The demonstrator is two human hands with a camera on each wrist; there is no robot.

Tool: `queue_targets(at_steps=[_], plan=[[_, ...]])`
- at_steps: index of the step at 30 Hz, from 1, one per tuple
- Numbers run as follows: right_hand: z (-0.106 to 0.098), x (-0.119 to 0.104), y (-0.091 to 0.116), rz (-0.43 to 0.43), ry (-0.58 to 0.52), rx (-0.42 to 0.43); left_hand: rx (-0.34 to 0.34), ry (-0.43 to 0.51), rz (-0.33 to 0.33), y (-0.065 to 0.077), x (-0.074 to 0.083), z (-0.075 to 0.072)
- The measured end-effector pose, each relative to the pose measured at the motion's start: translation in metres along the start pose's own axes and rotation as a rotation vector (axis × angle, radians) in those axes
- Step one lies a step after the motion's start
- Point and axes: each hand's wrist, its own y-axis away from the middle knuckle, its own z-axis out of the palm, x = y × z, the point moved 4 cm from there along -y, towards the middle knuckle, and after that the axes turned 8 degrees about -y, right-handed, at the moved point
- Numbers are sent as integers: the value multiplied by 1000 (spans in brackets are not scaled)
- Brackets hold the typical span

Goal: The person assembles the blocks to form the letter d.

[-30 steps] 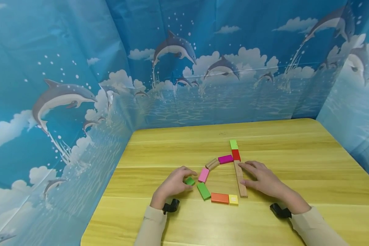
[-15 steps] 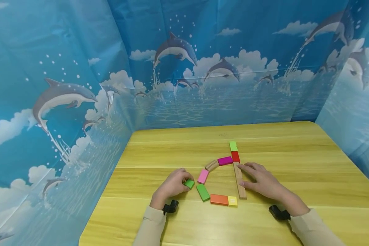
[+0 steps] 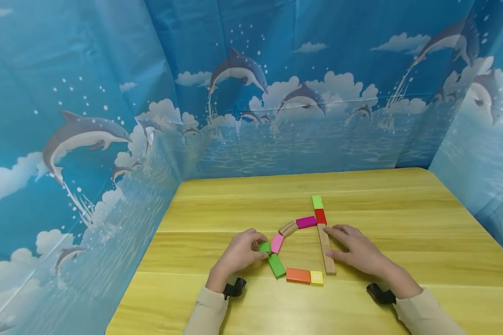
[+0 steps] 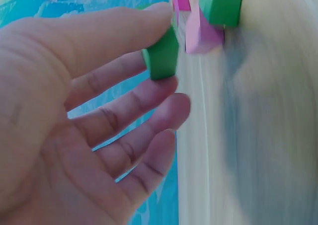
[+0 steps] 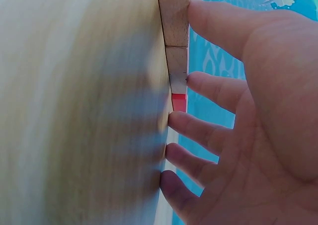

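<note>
My left hand pinches a small green block between thumb and fingers, close beside the pink block and the longer green block. The other fingers of that hand spread out below it in the left wrist view. Along the right side of the layout, my right hand rests thumb and index fingertips on the row of plain wooden blocks. Its remaining fingers reach down to the tabletop. Beyond the wooden row lie a red block and a light green block, in line with it.
A magenta block and a grooved wooden block curve leftward from the red one. Nearer the front lie an orange block and a yellow block. A dolphin-print curtain rises behind the yellow wood-grain table.
My left hand has closed on the small green block and moved it right, up to the pink and longer green blocks. The right hand stays at the wooden row.
</note>
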Motion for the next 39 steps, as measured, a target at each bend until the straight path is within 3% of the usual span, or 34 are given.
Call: queue_targets(at_steps=[7,12,22,33,39], plan=[[4,1,2,1,-11,-2,14,26,47,-1,26,7],[5,2,2,-13,-5,9,-2,-6,107,-7,47,17],[2,5,1,-9,-1,11,8,-170,227,-21,83,38],[-2,3,0,-17,2,4,-14,-277,289,-29,121,62],[-1,4,0,-20,13,7,-31,-341,291,-29,137,75]])
